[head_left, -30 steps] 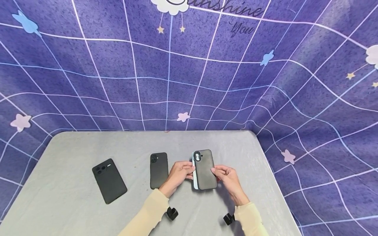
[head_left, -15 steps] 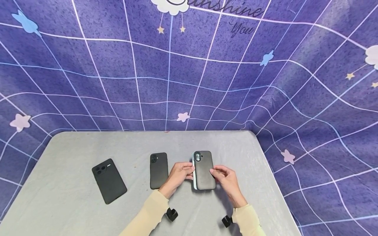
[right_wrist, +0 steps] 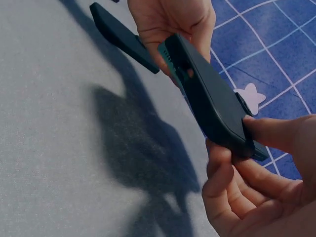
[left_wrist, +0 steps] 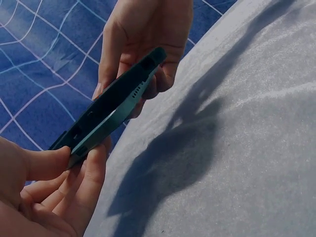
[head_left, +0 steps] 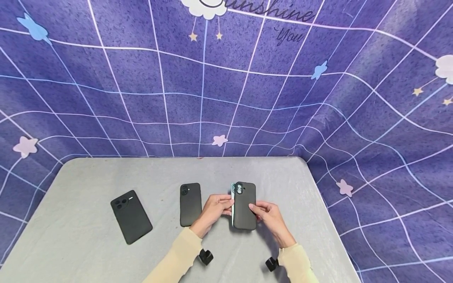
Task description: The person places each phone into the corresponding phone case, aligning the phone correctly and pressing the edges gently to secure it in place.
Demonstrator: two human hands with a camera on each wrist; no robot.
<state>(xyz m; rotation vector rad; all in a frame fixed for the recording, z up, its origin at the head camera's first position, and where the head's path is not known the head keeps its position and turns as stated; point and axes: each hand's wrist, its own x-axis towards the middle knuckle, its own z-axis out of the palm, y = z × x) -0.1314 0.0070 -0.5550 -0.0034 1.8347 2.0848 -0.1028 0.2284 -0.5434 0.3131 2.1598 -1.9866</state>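
Note:
Over the table, a light blue-green phone (left_wrist: 114, 119) lies partly inside a black phone case (head_left: 245, 214), its left side sticking out along the case's edge. My left hand (head_left: 214, 206) pinches the phone's left edge between thumb and fingers. At the opposite side, my right hand (head_left: 270, 217) grips the case, thumb on its back and fingers beneath, as the right wrist view shows. A dark gap between phone and case (left_wrist: 91, 106) appears in the left wrist view. The case's camera ring (right_wrist: 244, 103) faces away from the table. The phone's screen is hidden.
A black phone-shaped piece (head_left: 190, 206) lies just left of my left hand, partly behind it. Farther left lies a larger black one (head_left: 131, 218), tilted. The grey-covered table (head_left: 85, 184) ends at a purple gridded backdrop (head_left: 184, 102).
My right hand has shifted slightly left. The case has turned a little and come down slightly, its back looking darker, with more of the phone's top corner showing. My left hand has barely moved.

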